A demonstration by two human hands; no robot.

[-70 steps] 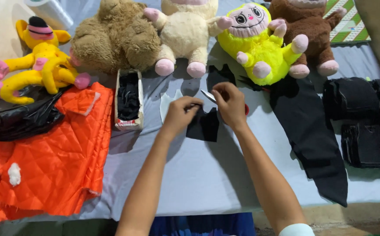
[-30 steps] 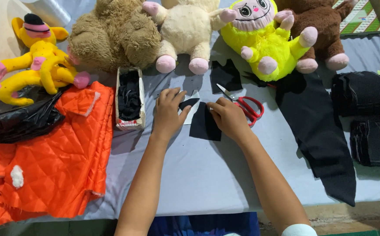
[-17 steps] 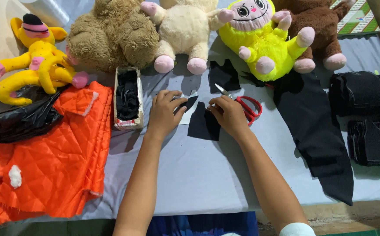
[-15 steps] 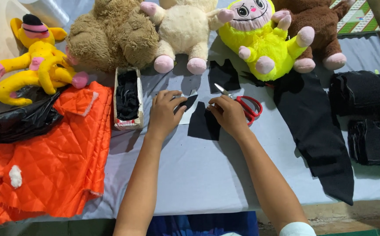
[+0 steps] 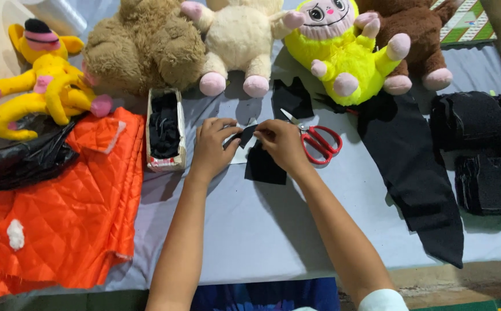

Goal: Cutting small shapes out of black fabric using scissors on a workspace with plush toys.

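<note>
Two bare forearms, a white sleeve cuff (image 5: 383, 300) at the right elbow.

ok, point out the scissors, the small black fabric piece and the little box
scissors (image 5: 321, 143), head view, red handles.
small black fabric piece (image 5: 264, 167), head view, its middle.
little box (image 5: 164, 165), head view, near end wall.

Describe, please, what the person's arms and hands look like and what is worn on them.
Both forearms are bare, and the left hand and right hand wear no gloves, rings or watch that I can see. A white sleeve edge shows on the right arm at the frame's bottom.

Grey-covered table (image 5: 273, 230): plush toys (image 5: 239, 40), fabric (image 5: 60, 213), scissors (image 5: 317, 138)
</note>
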